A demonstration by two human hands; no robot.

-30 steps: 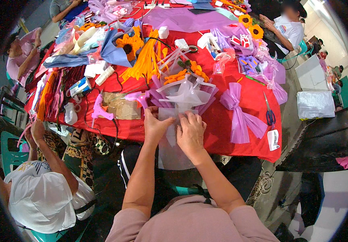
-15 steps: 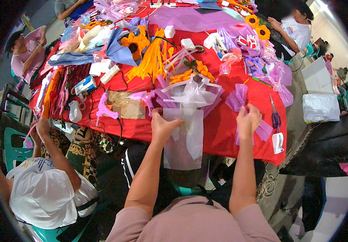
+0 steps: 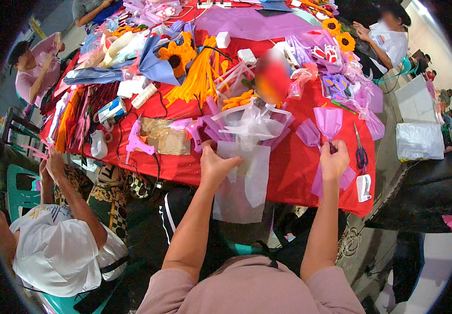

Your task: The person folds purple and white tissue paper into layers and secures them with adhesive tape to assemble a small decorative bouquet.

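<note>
In the head view, the left hand (image 3: 219, 165) lies at the neck of a bouquet wrapped in white translucent sheeting and purple mesh (image 3: 252, 125), its thumb stretched across the wrap; its fingers are partly hidden, so I cannot tell how firmly they close. Below and right of that thumb, a pale rectangular translucent sheet (image 3: 242, 193) hangs past the near edge of the red-cloth-covered bench (image 3: 294, 178). Beyond the hand, orange fuzzy flowers (image 3: 239, 99) show above the wrap.

The right hand (image 3: 333, 157) pinches the gathered middle of a sheer purple ribbon bow (image 3: 328, 121), loops fanning out beyond the fingers and tails falling below them. Just right of this hand lie dark-handled metal scissors (image 3: 361, 154).

If the left thumb lifts, the loose wrap could slide or open, since its lower end has no bench under it. Pulling the bow by one loop rather than its middle could loosen the gathers. A leftward sweep of the left hand could knock the pink glue gun (image 3: 193, 130) just beside it, and a careless rightward one of the right hand could meet the scissors.
</note>
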